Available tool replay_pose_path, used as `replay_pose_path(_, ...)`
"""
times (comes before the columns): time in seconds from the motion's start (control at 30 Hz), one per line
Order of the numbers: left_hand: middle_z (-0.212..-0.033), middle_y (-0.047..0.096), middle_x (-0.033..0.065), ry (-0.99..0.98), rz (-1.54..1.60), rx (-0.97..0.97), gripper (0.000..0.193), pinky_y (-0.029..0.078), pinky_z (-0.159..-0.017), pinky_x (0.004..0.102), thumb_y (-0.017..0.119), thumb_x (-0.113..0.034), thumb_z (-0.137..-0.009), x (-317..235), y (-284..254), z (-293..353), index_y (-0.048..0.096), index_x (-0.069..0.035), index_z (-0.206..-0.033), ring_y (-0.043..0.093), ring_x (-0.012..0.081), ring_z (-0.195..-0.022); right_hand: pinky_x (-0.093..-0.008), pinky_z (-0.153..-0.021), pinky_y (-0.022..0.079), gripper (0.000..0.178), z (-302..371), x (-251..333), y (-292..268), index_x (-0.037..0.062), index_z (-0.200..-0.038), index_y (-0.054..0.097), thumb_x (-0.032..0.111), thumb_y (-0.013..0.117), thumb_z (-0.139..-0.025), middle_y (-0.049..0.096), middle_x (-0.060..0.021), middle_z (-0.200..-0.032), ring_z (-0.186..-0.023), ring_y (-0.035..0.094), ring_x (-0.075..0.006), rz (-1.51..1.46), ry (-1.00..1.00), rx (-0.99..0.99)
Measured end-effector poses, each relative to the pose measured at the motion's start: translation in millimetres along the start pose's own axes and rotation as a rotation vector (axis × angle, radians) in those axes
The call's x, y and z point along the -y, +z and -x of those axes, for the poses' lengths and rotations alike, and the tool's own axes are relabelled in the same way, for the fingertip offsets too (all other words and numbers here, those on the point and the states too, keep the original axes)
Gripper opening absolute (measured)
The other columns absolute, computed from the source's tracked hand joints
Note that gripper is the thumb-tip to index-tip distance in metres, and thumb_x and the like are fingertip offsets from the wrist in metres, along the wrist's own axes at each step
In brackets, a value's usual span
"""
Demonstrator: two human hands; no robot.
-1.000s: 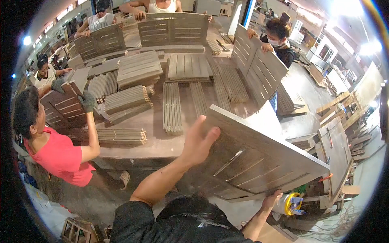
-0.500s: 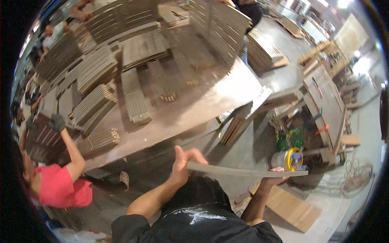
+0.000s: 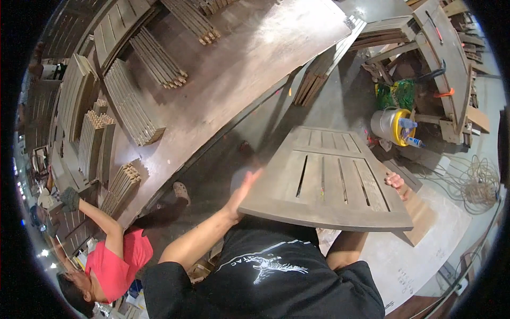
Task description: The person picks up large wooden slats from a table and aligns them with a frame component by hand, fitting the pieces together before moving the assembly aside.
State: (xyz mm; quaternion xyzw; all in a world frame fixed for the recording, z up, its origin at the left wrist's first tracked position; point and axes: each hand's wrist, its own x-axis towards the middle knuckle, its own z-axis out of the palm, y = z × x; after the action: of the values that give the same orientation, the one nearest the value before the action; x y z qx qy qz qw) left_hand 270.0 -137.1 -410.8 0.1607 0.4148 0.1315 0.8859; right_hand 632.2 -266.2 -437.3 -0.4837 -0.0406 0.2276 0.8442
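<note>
A grey-brown slatted wooden panel (image 3: 326,178) is in front of my chest, its slotted face showing, its thick near edge close to my shirt. My left hand (image 3: 243,195) bears on the panel's left edge, its fingers partly blurred and partly behind the board. Around the right edge curl the fingers of my right hand (image 3: 395,181); the rest of that hand is hidden beneath the panel. Both hands hold the panel up off any surface, and it covers part of the floor and of a brown board (image 3: 422,215) lying to the right.
A long table (image 3: 212,98) at the left bears stacks of wooden slats (image 3: 133,103). Beside it a co-worker in a red shirt (image 3: 114,266) reaches out with a gloved hand (image 3: 69,199). At the right are a bucket with a yellow rim (image 3: 387,125), a workbench (image 3: 443,58) and coiled cable (image 3: 473,181).
The panel has tipped from nearly edge-on to showing its slotted face, both hands still on it. My view has shifted, so the table's stacks sit higher and farther left.
</note>
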Motion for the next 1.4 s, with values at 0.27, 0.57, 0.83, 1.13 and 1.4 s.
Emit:
replay_pose_path(0.27, -0.149, 0.038, 0.0122, -0.381, 0.166, 0.080, 0.068, 0.033, -0.112, 0.0374, 0.044, -0.045, -0.100, -37, 71, -91, 0.027, -0.002, -0.149, 0.039, 0.0225, -0.136, -0.0334, -0.079, 0.042, 0.054, -139, -33, -6, 0.0100, -0.061, 0.047, 0.040, 0.030, -0.102, 0.050, -0.0060, -0.062, -0.068, 0.049, -0.0186, -0.046, 0.104, 0.027)
replay_pose_path(0.57, -0.144, 0.043, 0.0150, -0.335, -0.381, -0.436, 0.080, 0.031, -0.109, 0.0348, 0.058, -0.053, -0.092, 70, 118, -293, 0.035, 0.003, -0.143, 0.040, 0.0229, -0.132, -0.0360, -0.093, 0.040, 0.060, -381, -96, 13, 0.0106, -0.062, 0.053, 0.049, 0.031, -0.102, 0.060, -0.0053, -0.067, -0.079, 0.055, -0.0197, 0.132, 0.355, -0.204)
replay_pose_path(0.83, -0.140, 0.051, 0.0096, -0.320, -0.078, -0.496, 0.074, 0.036, -0.106, 0.0360, 0.048, -0.061, -0.094, 59, 176, -432, 0.047, -0.003, -0.140, 0.043, 0.0208, -0.130, -0.0379, -0.087, 0.047, 0.076, -564, -203, -28, 0.0031, -0.070, 0.065, 0.066, 0.031, -0.096, 0.070, -0.0127, -0.082, -0.078, 0.061, -0.0246, 0.265, 0.531, 0.095)
replay_pose_path(1.13, -0.152, 0.031, 0.0186, -0.224, 0.174, -0.361, 0.100, 0.043, -0.101, 0.0515, 0.024, -0.079, -0.087, -10, 204, -462, 0.011, -0.005, -0.153, 0.052, 0.0320, -0.124, -0.0347, -0.077, 0.049, 0.072, -595, -223, 88, 0.0057, -0.091, 0.070, 0.067, 0.033, -0.095, 0.070, -0.0093, -0.084, -0.077, 0.061, -0.0214, 0.443, 0.628, 0.105)
replay_pose_path(1.4, -0.138, 0.049, 0.0190, 0.027, -0.167, -0.554, 0.086, 0.050, -0.090, 0.0460, 0.022, -0.073, -0.092, -7, 132, -407, 0.038, -0.007, -0.145, 0.059, 0.0309, -0.114, -0.0279, -0.061, 0.045, 0.064, -528, -196, 47, 0.0090, -0.121, 0.062, 0.063, 0.040, -0.096, 0.064, -0.0018, -0.098, -0.077, 0.060, -0.0141, 0.667, 0.650, 0.286)
